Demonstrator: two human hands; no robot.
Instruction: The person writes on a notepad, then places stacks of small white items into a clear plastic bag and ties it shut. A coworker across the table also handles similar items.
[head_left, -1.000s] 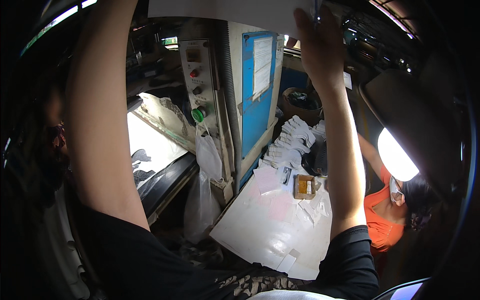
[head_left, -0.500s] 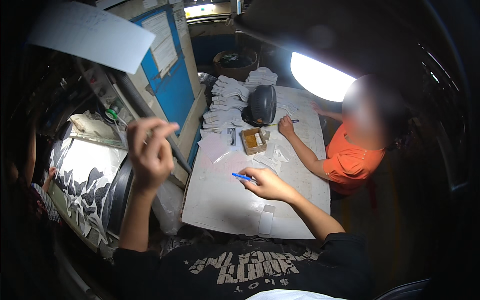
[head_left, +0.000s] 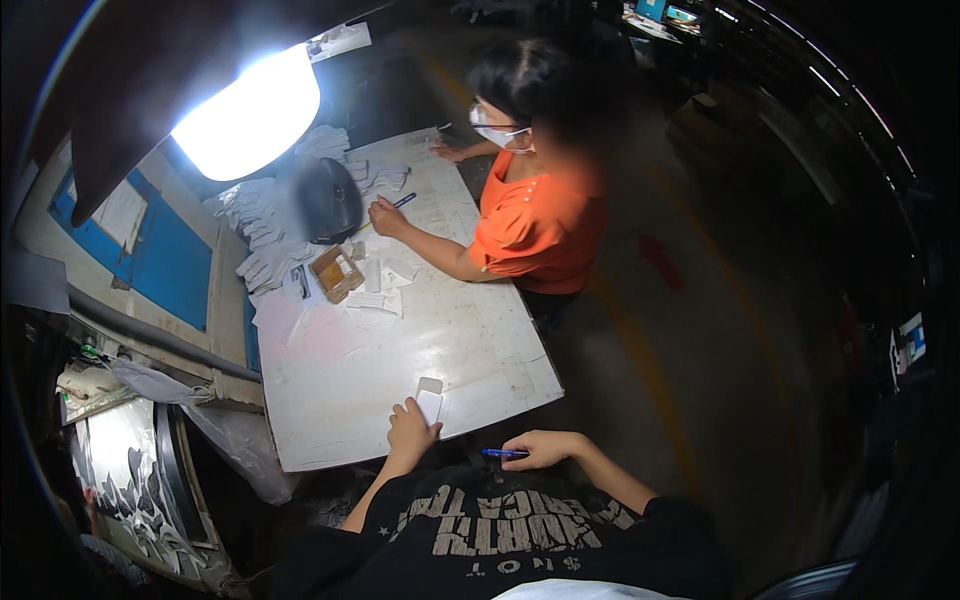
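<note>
At the near edge of the table, my left hand [head_left: 410,434] closes round the lower end of a small white flat rectangular piece [head_left: 429,402], fingers along one side and thumb at the other. What the piece is, I cannot make out. To the right, just past the table's near edge and in front of my body, my right hand [head_left: 546,450] grips a blue pen [head_left: 496,453], which points left. The white table [head_left: 500,365] carries scattered paper slips [head_left: 378,300] and a pale pink sheet [head_left: 322,330] farther off.
A small open box [head_left: 336,274] and a dark rounded device [head_left: 330,200] stand on the table beside stacked white pieces [head_left: 262,225]. A bright lamp [head_left: 255,115] hangs above. Across the right side, a person in orange [head_left: 530,235] holds a pen-like tool [head_left: 404,200].
My view has swung right. My left hand has come down from the air onto the white piece. My right hand, still holding the pen, has drawn back off the table toward my body.
</note>
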